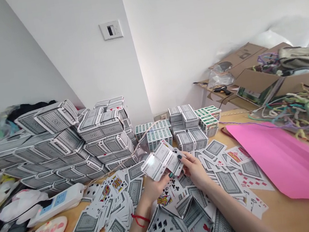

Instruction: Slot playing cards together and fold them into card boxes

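Both my hands hold up a small box-shaped block made of playing cards (161,160) above the table. My left hand (156,185) grips it from below, fingers closed on its underside. My right hand (193,168) pinches its right end. Directly below lies a folded open card construction (182,224) showing spades and hearts. Loose playing cards (110,211) are scattered all around on the wooden table (280,217).
A tall pile of card blocks (66,144) stands at the left, with smaller stacks (186,126) behind. A pink paper sheet (286,162) lies on the right, beside tangled pipe cleaners (307,108) and cardboard boxes (265,80). A white power strip (59,202) and toys sit far left.
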